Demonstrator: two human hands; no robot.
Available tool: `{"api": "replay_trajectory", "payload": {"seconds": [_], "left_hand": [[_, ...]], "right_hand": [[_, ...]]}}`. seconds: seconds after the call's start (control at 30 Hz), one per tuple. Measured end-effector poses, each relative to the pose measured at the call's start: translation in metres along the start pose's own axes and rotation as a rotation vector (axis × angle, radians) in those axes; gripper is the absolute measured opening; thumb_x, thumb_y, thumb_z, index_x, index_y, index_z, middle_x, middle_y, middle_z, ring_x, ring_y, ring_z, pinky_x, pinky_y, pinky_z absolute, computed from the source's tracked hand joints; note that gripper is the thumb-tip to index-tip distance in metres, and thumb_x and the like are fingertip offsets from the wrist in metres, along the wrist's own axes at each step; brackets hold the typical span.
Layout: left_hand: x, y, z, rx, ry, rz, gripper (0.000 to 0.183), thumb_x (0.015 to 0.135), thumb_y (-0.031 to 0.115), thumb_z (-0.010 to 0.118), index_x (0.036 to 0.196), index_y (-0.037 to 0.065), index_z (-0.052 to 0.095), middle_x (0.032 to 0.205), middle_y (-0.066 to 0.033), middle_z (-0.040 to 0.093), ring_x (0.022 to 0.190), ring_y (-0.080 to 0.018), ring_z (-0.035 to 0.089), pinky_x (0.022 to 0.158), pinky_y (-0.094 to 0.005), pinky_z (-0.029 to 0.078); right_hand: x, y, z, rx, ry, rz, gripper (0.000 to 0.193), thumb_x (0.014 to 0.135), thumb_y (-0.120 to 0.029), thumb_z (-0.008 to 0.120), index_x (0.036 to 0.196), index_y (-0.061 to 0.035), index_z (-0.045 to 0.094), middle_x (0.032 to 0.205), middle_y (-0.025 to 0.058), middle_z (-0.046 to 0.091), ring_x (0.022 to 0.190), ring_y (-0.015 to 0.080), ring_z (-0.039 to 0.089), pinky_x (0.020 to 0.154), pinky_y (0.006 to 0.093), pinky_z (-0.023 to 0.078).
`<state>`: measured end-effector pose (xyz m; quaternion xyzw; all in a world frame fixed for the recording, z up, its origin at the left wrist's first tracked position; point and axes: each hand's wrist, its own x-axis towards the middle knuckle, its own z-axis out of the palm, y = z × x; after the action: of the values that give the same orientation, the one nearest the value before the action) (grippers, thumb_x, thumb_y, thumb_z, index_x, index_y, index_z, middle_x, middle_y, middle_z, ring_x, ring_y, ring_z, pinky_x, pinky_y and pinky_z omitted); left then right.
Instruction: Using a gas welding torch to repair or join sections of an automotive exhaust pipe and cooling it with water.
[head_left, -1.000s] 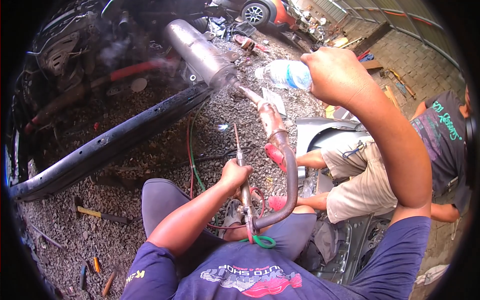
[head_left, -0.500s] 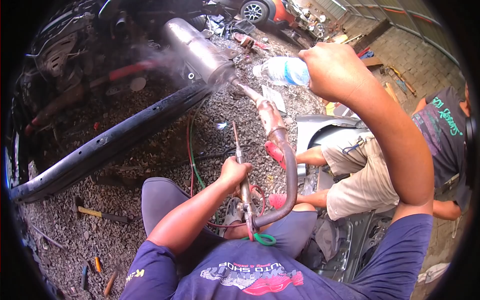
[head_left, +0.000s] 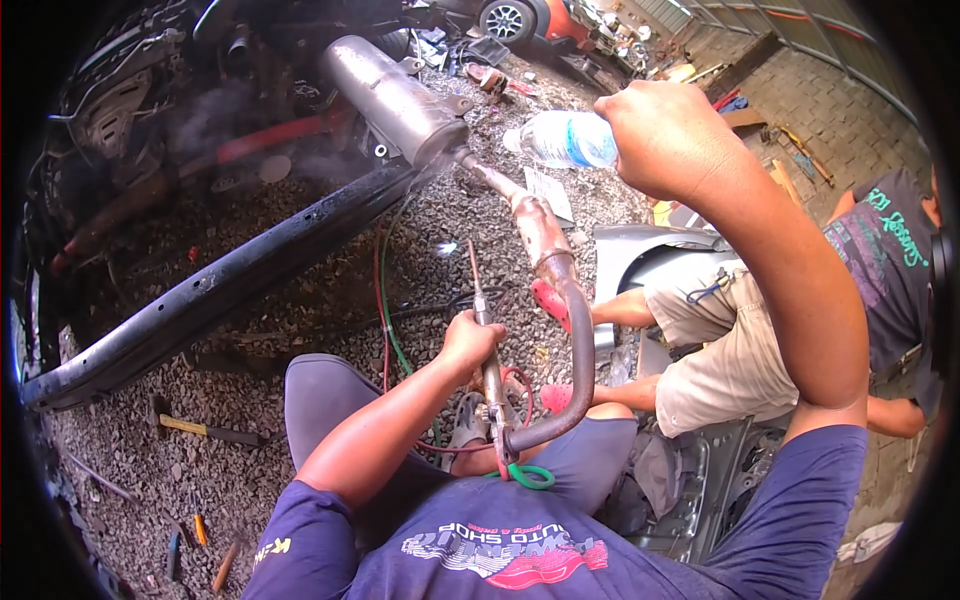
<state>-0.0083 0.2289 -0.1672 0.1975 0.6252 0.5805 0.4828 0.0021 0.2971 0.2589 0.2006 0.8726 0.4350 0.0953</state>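
My left hand (head_left: 468, 342) is closed around a gas welding torch (head_left: 492, 385), its thin tip pointing away from me with a small bright flame (head_left: 447, 248) at the end. Raised at the right, my right hand (head_left: 665, 140) grips a clear plastic water bottle (head_left: 570, 140) tipped on its side, mouth leftward. Below and left of that mouth is the neck of an exhaust muffler (head_left: 395, 100), resting on a dark metal beam (head_left: 230, 275). From the muffler a curved exhaust pipe (head_left: 582, 340) runs back to my lap, right of the torch. Whether water is leaving the bottle I cannot tell.
Red and green hoses (head_left: 384, 290) trail over the gravel. A hammer (head_left: 205, 430) lies at the left. Another person in beige shorts (head_left: 730, 370) sits close on the right, beside a silver fender (head_left: 655, 255). A stripped dark car structure (head_left: 120, 120) fills the far left.
The pale smoke or steam beside the muffler has thinned and drifted left. Both hands, the torch and the bottle hold nearly the same places.
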Motion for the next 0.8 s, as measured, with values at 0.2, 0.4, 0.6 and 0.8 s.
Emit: {"api": "replay_trajectory", "payload": {"seconds": [0.2, 0.4, 0.6, 0.8], "left_hand": [[-0.0057, 0.0064, 0.0009, -0.010, -0.009, 0.000, 0.030, 0.092, 0.018, 0.084, 0.109, -0.004, 0.071, 0.094, -0.0091, 0.072, 0.084, -0.0196, 0.067, 0.079, -0.0412, 0.055], [-0.0053, 0.0070, 0.0003, 0.008, -0.013, -0.002, 0.031, 0.092, 0.018, 0.084, 0.110, -0.004, 0.071, 0.094, -0.0098, 0.072, 0.084, -0.0203, 0.067, 0.079, -0.0415, 0.055], [-0.0037, 0.0048, -0.0025, 0.029, 0.009, 0.001, 0.040, 0.088, 0.023, 0.084, 0.113, -0.007, 0.073, 0.098, -0.0185, 0.079, 0.089, -0.0276, 0.077, 0.085, -0.0451, 0.061], [-0.0031, 0.0042, -0.0009, 0.026, -0.001, -0.001, 0.040, 0.088, 0.022, 0.085, 0.113, -0.007, 0.073, 0.097, -0.0186, 0.079, 0.088, -0.0272, 0.077, 0.085, -0.0451, 0.061]], "right_hand": [[-0.0012, 0.0017, -0.0002, 0.003, 0.006, 0.001, 0.046, 0.085, -0.006, 0.073, 0.130, -0.0053, 0.083, 0.108, 0.0200, 0.084, 0.105, 0.0366, 0.082, 0.095, 0.0486, 0.065], [-0.0008, 0.0019, -0.0001, 0.001, 0.019, -0.002, 0.046, 0.084, -0.005, 0.073, 0.129, -0.0063, 0.083, 0.108, 0.0199, 0.084, 0.105, 0.0367, 0.082, 0.095, 0.0489, 0.065], [-0.0005, 0.0001, -0.0050, 0.009, 0.037, -0.020, 0.044, 0.083, -0.005, 0.074, 0.126, -0.0063, 0.083, 0.107, 0.0194, 0.084, 0.104, 0.0367, 0.082, 0.096, 0.0487, 0.065], [0.0007, 0.0037, -0.0028, -0.011, 0.057, -0.013, 0.045, 0.082, -0.006, 0.076, 0.126, -0.0071, 0.084, 0.106, 0.0191, 0.084, 0.105, 0.0362, 0.082, 0.095, 0.0483, 0.066]]}}
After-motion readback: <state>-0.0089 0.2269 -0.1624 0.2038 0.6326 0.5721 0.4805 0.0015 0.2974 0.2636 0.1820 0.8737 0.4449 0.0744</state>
